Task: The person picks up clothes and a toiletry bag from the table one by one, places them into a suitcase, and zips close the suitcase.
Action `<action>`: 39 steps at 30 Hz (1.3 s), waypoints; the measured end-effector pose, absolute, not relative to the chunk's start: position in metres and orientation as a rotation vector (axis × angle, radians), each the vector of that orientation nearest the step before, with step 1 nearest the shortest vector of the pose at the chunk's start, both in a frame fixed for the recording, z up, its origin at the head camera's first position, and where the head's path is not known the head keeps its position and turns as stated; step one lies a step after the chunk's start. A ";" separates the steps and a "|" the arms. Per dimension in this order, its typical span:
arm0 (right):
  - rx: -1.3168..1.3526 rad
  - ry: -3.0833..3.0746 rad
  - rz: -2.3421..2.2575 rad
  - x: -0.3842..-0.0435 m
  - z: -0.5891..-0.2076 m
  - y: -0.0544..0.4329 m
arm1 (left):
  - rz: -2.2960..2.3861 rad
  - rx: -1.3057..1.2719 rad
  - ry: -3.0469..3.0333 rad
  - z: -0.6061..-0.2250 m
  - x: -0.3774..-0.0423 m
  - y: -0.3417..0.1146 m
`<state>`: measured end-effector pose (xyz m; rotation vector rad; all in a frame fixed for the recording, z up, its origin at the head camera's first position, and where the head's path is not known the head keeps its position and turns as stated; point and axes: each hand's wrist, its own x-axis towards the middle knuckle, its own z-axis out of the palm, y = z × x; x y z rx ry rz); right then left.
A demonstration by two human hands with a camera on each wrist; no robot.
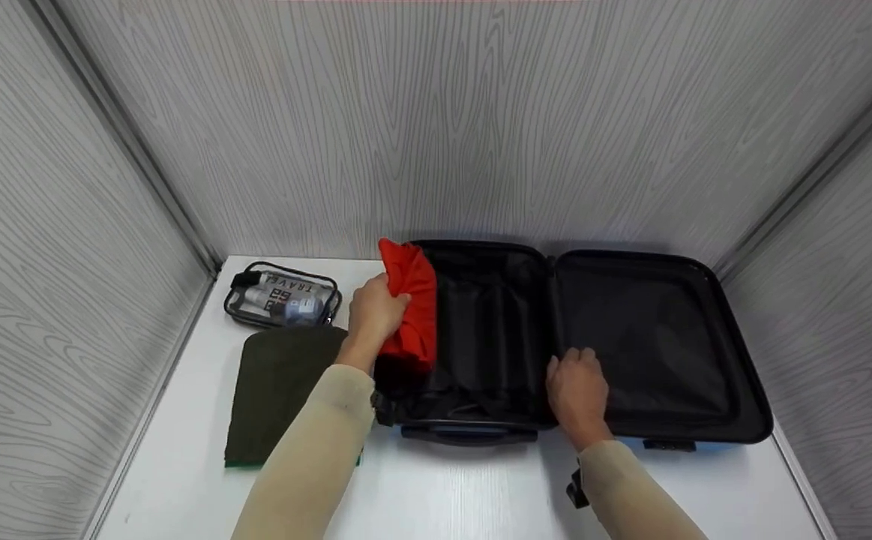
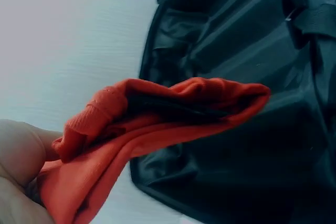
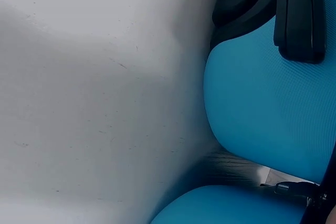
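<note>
My left hand (image 1: 376,311) grips a folded red garment (image 1: 415,307) by its left side, thumb against the cloth. The garment hangs over the left edge of an open black-lined suitcase (image 1: 492,330). In the left wrist view, its folded layers (image 2: 157,135) stretch out from the thumb above the dark lining (image 2: 252,150). My right hand (image 1: 579,386) rests at the front of the suitcase's middle seam, fingers loosely bent. The right wrist view has the suitcase's blue outer shell (image 3: 262,98), with that hand almost wholly out of frame.
A clear travel pouch (image 1: 286,296) with small bottles lies at the back left. In front of it is a folded dark green garment (image 1: 274,390), partly under my left forearm. The suitcase's right half (image 1: 645,345) lies flat. Wood-grain panels (image 1: 436,120) enclose the white table (image 1: 450,487).
</note>
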<state>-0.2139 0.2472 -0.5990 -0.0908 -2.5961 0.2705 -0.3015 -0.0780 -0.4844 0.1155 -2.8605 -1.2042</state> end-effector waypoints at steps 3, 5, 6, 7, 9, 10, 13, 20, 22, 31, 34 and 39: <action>-0.095 -2.603 0.265 -0.214 -0.599 0.247 | -1.267 0.121 -2.863 -0.492 -0.308 -0.067; -0.100 -2.608 0.266 -0.214 -0.599 0.247 | -1.324 0.118 -2.850 -0.498 -0.312 -0.059; -0.103 -2.610 0.264 -0.214 -0.599 0.246 | -1.353 0.115 -2.840 -0.502 -0.313 -0.056; -0.105 -2.610 0.264 -0.214 -0.599 0.246 | -1.381 0.107 -2.834 -0.505 -0.315 -0.052; -0.107 -2.603 0.261 -0.214 -0.599 0.246 | -1.444 0.101 -2.826 -0.512 -0.317 -0.046; -0.107 -2.597 0.259 -0.214 -0.600 0.246 | -1.473 0.101 -2.827 -0.516 -0.318 -0.043; -0.088 -2.567 0.225 -0.215 -0.602 0.245 | -1.583 0.103 -2.841 -0.528 -0.318 -0.037; -0.074 -2.520 0.174 -0.216 -0.604 0.246 | -1.870 0.080 -2.804 -0.548 -0.316 -0.030; -0.082 -2.529 0.177 -0.216 -0.603 0.246 | -1.884 0.065 -2.810 -0.553 -0.315 -0.029; -0.085 -2.561 0.237 -0.215 -0.601 0.244 | -1.367 0.155 -3.000 -0.571 -0.315 -0.031; -0.075 -2.540 0.218 -0.215 -0.601 0.245 | -1.242 0.152 -3.059 -0.574 -0.314 -0.031; -0.065 -2.524 0.176 -0.215 -0.603 0.246 | -0.936 -0.044 -3.110 -0.570 -0.300 -0.028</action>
